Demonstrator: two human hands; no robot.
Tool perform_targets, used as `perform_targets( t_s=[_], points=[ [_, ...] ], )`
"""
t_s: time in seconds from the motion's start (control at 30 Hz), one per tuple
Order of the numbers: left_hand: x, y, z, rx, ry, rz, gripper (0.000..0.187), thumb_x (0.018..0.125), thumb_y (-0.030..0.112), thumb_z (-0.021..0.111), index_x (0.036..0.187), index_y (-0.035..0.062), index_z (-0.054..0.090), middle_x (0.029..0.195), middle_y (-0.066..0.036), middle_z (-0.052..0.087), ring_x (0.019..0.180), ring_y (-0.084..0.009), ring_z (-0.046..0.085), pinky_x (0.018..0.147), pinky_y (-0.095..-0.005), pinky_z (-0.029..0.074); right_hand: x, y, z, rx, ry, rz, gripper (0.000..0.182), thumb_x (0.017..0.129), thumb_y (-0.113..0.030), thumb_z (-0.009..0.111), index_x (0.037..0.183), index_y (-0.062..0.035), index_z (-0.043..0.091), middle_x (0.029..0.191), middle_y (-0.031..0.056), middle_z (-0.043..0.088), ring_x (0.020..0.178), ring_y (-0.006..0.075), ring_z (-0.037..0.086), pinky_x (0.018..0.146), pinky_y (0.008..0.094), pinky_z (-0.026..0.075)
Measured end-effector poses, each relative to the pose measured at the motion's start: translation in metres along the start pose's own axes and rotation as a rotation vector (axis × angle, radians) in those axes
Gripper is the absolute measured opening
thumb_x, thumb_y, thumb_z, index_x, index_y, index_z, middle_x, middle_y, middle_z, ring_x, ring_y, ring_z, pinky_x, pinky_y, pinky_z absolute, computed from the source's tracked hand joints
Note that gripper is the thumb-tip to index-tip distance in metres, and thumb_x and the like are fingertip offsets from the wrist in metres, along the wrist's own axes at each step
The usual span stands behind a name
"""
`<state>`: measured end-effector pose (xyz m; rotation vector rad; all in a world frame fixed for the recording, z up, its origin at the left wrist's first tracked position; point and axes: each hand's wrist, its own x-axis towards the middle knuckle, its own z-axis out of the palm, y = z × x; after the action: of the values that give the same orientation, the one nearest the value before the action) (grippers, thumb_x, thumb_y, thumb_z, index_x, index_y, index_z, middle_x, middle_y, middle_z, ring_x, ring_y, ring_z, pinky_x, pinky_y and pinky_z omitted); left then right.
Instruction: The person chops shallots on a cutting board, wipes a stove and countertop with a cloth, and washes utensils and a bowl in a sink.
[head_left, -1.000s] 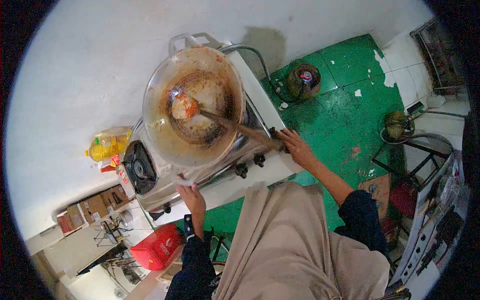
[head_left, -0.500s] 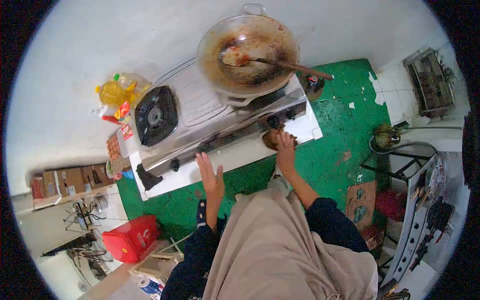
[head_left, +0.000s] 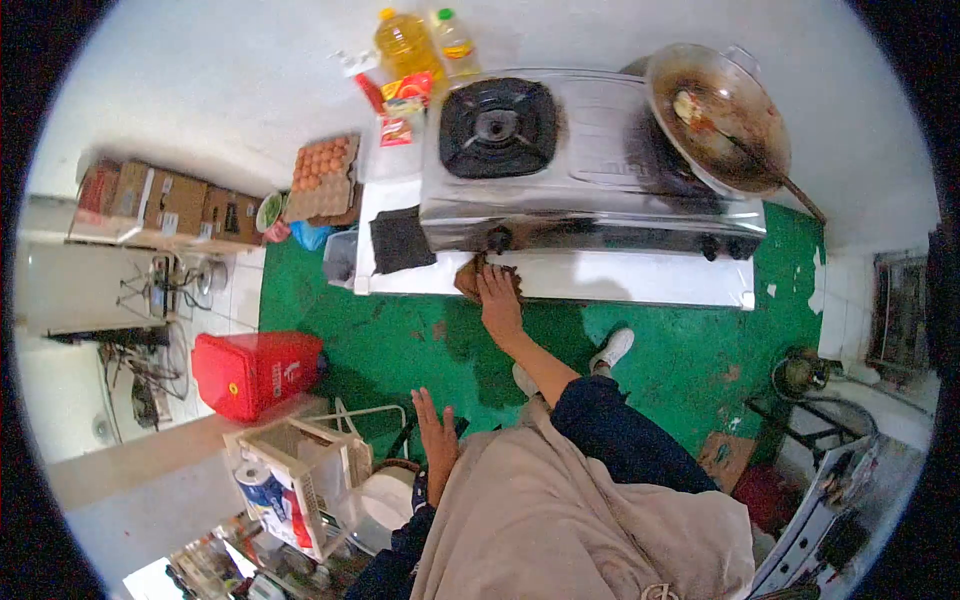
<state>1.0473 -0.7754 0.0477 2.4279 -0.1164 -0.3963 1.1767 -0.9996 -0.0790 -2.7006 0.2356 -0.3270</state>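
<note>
My right hand [head_left: 501, 305] presses on a brown cloth [head_left: 474, 282] at the front edge of the white table [head_left: 620, 278], just below the left knob of the gas stove [head_left: 600, 225]. Its fingers rest over the cloth. Lower down, in front of my body, my left hand [head_left: 436, 437] hangs in the air with fingers stretched and nothing in it. A black cloth [head_left: 401, 240] lies on the table left of the brown one. On the stove's right burner stands a wok [head_left: 735, 150] with a spatula [head_left: 765, 166] in it; the left burner [head_left: 497, 128] is bare.
Oil bottles [head_left: 405, 45] and seasoning packets [head_left: 408, 90] stand behind the table's left end. Beside it is an egg tray [head_left: 323, 172]. A red bin [head_left: 240, 375] stands on the green floor [head_left: 400, 335] at left, near a wooden rack [head_left: 325, 450]. Cardboard boxes [head_left: 170, 205] sit farther left.
My right hand and the brown cloth have moved left along the table front, from the right knobs to the left knob. My left hand has drawn back from the stove. The view has turned.
</note>
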Motion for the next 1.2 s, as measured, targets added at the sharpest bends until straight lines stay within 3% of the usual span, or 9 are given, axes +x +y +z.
perform_targets(
  t_s=[0.13,0.23,0.37,0.47,0.5,0.53,0.73,0.93,1.2],
  points=[
    [-0.016,-0.033,-0.005,0.011,0.049,-0.055,0.061,0.097,0.030,0.045,0.146,0.0030,0.020,0.152,-0.025,0.010,0.139,-0.0395,0.018,0.110,-0.0444,0.022,0.028,-0.048,0.016,0.182,-0.136,-0.146,0.042,0.082,-0.005,0.050,0.123,0.0011,0.053,0.131,0.0177,0.049,0.127,0.0326,0.040,0.108,0.0447,0.030],
    [-0.019,-0.031,-0.012,-0.036,0.044,-0.068,0.061,0.097,0.028,0.047,0.146,0.0021,0.021,0.151,-0.025,0.011,0.139,-0.0393,0.017,0.111,-0.0437,0.021,0.018,-0.058,-0.015,0.796,-0.415,0.007,0.031,0.086,-0.012,0.054,0.116,-0.0021,0.059,0.119,0.0154,0.058,0.117,0.0311,0.050,0.100,0.0422,0.038],
    [-0.018,-0.055,-0.004,-0.063,0.049,-0.071,0.061,0.096,0.029,0.049,0.145,0.0016,0.024,0.150,-0.027,0.012,0.139,-0.0397,0.019,0.111,-0.0445,0.022,-0.051,0.013,-0.073,0.881,0.068,0.510,0.032,0.086,-0.025,0.058,0.110,-0.0043,0.063,0.103,0.0174,0.062,0.096,0.0334,0.056,0.089,0.0424,0.043],
    [-0.012,-0.061,0.001,-0.061,0.028,-0.122,0.060,0.096,0.030,0.049,0.144,0.0010,0.026,0.150,-0.027,0.013,0.138,-0.0406,0.020,0.109,-0.0452,0.024,-0.066,0.126,-0.165,0.645,0.422,0.848,0.027,0.090,-0.021,0.057,0.103,0.0022,0.060,0.092,0.0142,0.062,0.091,0.0258,0.055,0.085,0.0366,0.043],
    [-0.009,-0.067,0.007,-0.046,0.044,-0.085,0.059,0.096,0.030,0.050,0.143,0.0021,0.030,0.150,-0.027,0.014,0.137,-0.0412,0.022,0.108,-0.0460,0.027,-0.069,0.175,-0.170,0.786,0.758,0.806,0.027,0.089,-0.018,0.059,0.106,0.0030,0.059,0.095,0.0150,0.060,0.094,0.0253,0.054,0.088,0.0357,0.042],
    [-0.004,-0.061,0.010,-0.042,0.022,-0.080,0.058,0.096,0.030,0.050,0.143,0.0026,0.030,0.150,-0.026,0.015,0.137,-0.0411,0.022,0.108,-0.0461,0.027,-0.056,0.213,-0.206,0.291,0.993,0.748,0.030,0.088,-0.015,0.061,0.112,0.0031,0.057,0.103,0.0167,0.057,0.098,0.0264,0.053,0.090,0.0369,0.041],
    [-0.002,-0.044,0.012,-0.019,-0.022,-0.050,0.056,0.095,0.031,0.051,0.141,0.0043,0.034,0.150,-0.027,0.015,0.137,-0.0408,0.022,0.108,-0.0465,0.026,-0.004,0.222,-0.128,0.254,1.112,0.987,0.039,0.083,-0.014,0.065,0.116,0.0038,0.053,0.111,0.0199,0.053,0.103,0.0337,0.050,0.093,0.0394,0.039],
    [-0.016,-0.043,0.015,-0.044,-0.025,-0.062,0.056,0.095,0.034,0.050,0.140,0.0039,0.036,0.150,-0.027,0.016,0.138,-0.0406,0.021,0.109,-0.0462,0.026,0.039,0.079,-0.081,0.547,0.944,0.687,0.025,0.080,-0.007,0.064,0.099,0.0016,0.050,0.097,0.0169,0.051,0.096,0.0349,0.050,0.088,0.0396,0.039],
    [-0.013,-0.037,0.024,-0.027,-0.023,-0.046,0.053,0.095,0.035,0.050,0.137,0.0053,0.040,0.150,-0.025,0.018,0.136,-0.0413,0.025,0.108,-0.0467,0.027,0.011,0.070,-0.043,0.720,0.137,0.425,0.037,0.076,-0.017,0.072,0.105,0.0000,0.057,0.104,0.0161,0.061,0.096,0.0324,0.058,0.084,0.0390,0.046]
  ],
)
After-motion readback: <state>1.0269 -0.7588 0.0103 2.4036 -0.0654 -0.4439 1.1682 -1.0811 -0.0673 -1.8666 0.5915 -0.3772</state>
